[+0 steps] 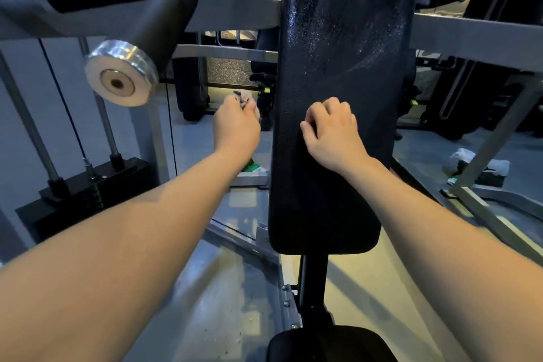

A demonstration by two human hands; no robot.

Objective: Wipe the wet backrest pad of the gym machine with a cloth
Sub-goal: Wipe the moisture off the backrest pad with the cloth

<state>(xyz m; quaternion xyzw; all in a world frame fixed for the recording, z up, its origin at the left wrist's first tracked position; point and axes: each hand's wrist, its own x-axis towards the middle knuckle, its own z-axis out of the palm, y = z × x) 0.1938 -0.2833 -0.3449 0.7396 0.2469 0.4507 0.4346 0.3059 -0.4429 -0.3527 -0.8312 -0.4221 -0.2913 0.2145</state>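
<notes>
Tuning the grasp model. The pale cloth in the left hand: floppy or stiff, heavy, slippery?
Probably floppy: the cloth is bunched into the left hand, only crumpled edges showing past the fingers. Likely light, as one hand holds it beside the backrest pad. Slip seems unlikely; it looks like soft fabric, though blur hides texture.

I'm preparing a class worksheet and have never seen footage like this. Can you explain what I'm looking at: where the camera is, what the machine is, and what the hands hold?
The single picture comes from a camera worn on a person's head, looking down along both bare arms. The tall black padded backrest of a grey steel gym machine stands ahead, its upper part speckled with droplets and smears. The left hand, beside the pad, grips a pale crumpled cloth. The right hand rests on the pad with curled fingers; whether it holds anything is unclear.
</notes>
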